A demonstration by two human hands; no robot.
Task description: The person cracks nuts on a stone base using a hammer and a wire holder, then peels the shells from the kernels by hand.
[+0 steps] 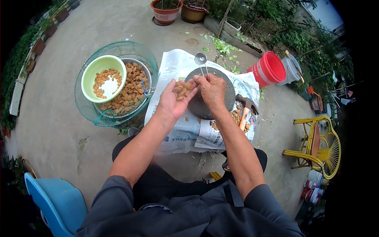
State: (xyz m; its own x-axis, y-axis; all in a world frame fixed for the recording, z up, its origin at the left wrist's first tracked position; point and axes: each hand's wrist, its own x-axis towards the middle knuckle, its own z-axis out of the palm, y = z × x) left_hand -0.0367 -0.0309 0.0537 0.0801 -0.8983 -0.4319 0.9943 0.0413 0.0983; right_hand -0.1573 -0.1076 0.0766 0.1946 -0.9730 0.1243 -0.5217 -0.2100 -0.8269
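My left hand (173, 96) is palm up, with several brown almond-like nuts in the shell (181, 91) lying across its palm and fingers. Close beside it, my right hand (213, 90) is closed on a metal tool (200, 59) with a round, coiled-looking head and two thin legs. The tool's lower end is hidden by the fingers. Under both hands sits a round dark stone slab (198, 108) on spread newspaper (172, 67). A hammer (246, 104) with a wooden handle lies to the right of the slab, among broken shells (237, 116).
At left, a green netted basket (81, 104) holds a metal basin of unshelled nuts (134, 81) and a light green bowl (87, 75) with shelled kernels (103, 81). A red bucket (272, 66) stands at right, a yellow chair (333, 148) farther out. A blue tub (65, 201) is at lower left.
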